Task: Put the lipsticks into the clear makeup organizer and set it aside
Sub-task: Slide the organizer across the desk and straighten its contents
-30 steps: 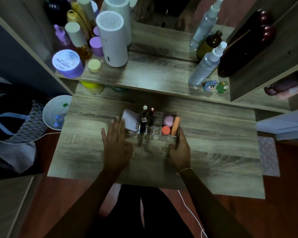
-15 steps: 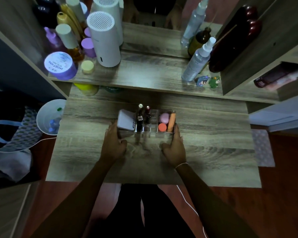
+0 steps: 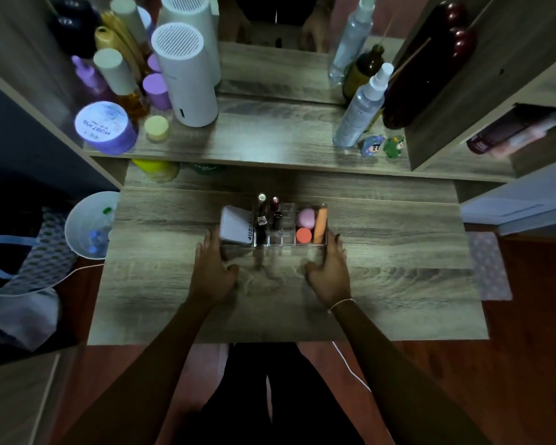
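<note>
The clear organizer (image 3: pixel 272 234), standing mid-desk (image 3: pixel 398 284), is clasped at its ends by the left hand (image 3: pixel 213 274) and the right hand (image 3: pixel 329 274). The tall lipsticks (image 3: pixel 267 213) stood inside could be toppled by a jerky push. Beyond, the low shelf edge (image 3: pixel 270 165) could be struck if it is lifted.

The person is showing two bare arms with no sleeves over them. The left hand (image 3: pixel 213 271) is wearing nothing at all. The right hand (image 3: pixel 329 273) is bare too, but a thin pale string (image 3: pixel 341 304) is going around its wrist. Lower down, the person is wearing dark clothes (image 3: pixel 280 396) over the legs.
</note>
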`<control>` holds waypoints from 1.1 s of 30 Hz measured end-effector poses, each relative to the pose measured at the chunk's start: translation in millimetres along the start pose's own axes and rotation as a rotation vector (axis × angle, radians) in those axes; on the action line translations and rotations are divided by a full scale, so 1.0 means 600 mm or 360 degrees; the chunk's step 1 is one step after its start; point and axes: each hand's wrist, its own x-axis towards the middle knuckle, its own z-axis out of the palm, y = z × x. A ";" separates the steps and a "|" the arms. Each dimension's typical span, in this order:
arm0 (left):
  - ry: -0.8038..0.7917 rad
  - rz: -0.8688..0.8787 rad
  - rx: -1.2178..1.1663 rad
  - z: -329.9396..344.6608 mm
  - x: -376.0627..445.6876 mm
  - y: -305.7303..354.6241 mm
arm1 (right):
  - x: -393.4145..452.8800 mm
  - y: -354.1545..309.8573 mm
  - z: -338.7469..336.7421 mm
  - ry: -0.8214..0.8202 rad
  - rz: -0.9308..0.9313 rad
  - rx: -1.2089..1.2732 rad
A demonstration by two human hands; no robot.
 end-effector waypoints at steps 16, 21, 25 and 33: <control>-0.0123 0.0089 -0.0117 0.069 -0.002 0.061 | 0.011 0.063 -0.077 0.0137 0.0089 -0.0076; -0.0166 0.0098 -0.0080 0.102 -0.002 0.087 | 0.018 0.087 -0.109 0.0180 0.0129 -0.0115; -0.0217 0.0094 -0.0010 0.126 -0.001 0.101 | 0.021 0.108 -0.129 0.0180 0.0197 -0.0088; -0.0239 0.0090 0.0014 0.162 0.000 0.140 | 0.030 0.143 -0.163 0.0196 0.0248 -0.0037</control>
